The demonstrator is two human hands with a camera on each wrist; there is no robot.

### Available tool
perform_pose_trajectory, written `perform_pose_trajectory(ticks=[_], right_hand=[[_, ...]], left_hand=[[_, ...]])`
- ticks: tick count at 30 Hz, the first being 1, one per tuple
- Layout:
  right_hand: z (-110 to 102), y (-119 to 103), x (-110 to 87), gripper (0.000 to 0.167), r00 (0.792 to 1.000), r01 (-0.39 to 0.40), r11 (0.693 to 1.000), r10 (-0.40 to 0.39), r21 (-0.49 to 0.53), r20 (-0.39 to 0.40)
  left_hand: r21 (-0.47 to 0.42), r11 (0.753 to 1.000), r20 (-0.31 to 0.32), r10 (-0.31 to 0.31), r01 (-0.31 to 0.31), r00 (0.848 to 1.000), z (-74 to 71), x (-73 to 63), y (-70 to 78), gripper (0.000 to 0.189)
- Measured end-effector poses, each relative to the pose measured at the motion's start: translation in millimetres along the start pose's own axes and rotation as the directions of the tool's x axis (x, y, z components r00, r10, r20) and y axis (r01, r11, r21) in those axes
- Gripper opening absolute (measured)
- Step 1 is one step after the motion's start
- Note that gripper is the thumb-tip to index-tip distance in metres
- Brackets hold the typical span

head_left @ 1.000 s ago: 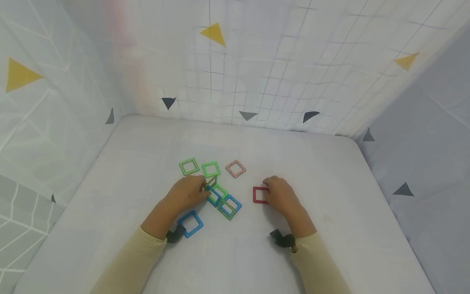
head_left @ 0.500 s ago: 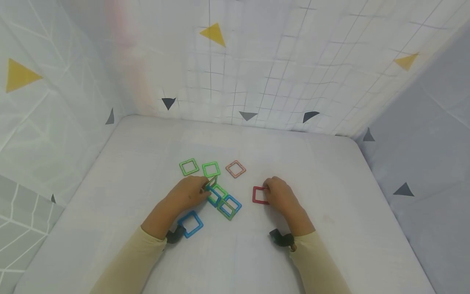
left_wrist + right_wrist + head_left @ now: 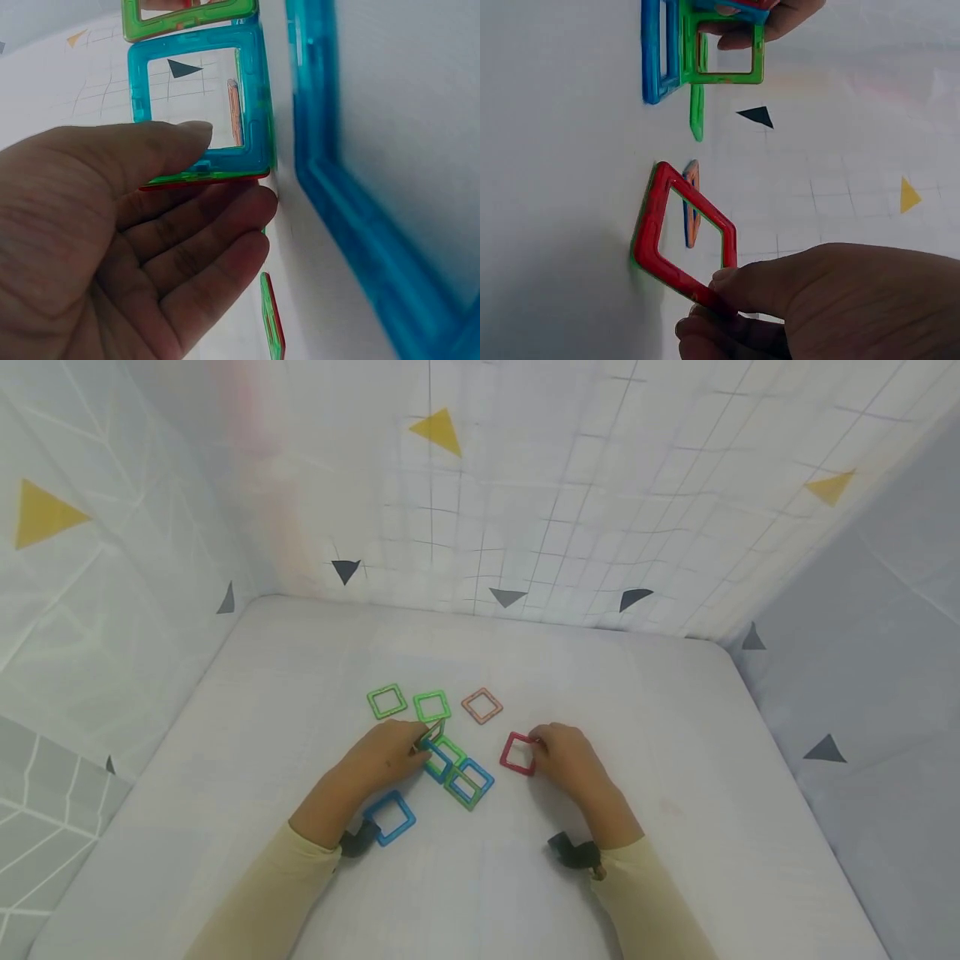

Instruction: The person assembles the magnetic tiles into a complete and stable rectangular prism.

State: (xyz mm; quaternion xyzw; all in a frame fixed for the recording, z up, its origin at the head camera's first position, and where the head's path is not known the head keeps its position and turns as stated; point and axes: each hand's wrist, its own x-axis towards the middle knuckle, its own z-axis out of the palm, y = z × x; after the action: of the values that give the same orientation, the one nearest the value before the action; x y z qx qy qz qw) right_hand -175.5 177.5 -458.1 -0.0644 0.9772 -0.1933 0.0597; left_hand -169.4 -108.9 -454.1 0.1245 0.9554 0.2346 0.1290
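Observation:
Coloured square frame tiles lie on a white table (image 3: pixel 300 693). My left hand (image 3: pixel 386 758) pinches a blue square tile (image 3: pixel 199 105) at the edge of a joined cluster of blue and green squares (image 3: pixel 453 768), with the thumb (image 3: pixel 150 150) on top and the fingers under it. My right hand (image 3: pixel 566 758) pinches a red square tile (image 3: pixel 517 753) by one side. The red square (image 3: pixel 682 240) stands tilted, with its far edge on the table, just right of the cluster.
Two loose green squares (image 3: pixel 386 701) (image 3: pixel 431 705) and an orange square (image 3: pixel 481 704) lie behind the cluster. A blue square (image 3: pixel 390 817) lies by my left wrist. Patterned cloth walls (image 3: pixel 525 510) close in the table on three sides.
My right hand has tipped the red square up and moved it a little left toward the cluster. The left hand has stayed put.

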Motion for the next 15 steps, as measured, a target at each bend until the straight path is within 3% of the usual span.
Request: perform_pose_trajectory(ticks=[15], right_hand=[[7,-31,-11.1,0.024,0.994,0.108,0.994,-0.108,-0.003,0.008]], left_hand=[[0.005,1.000,-0.017,0.028,-0.028,0.999,0.4,0.1,-0.1,0.010]])
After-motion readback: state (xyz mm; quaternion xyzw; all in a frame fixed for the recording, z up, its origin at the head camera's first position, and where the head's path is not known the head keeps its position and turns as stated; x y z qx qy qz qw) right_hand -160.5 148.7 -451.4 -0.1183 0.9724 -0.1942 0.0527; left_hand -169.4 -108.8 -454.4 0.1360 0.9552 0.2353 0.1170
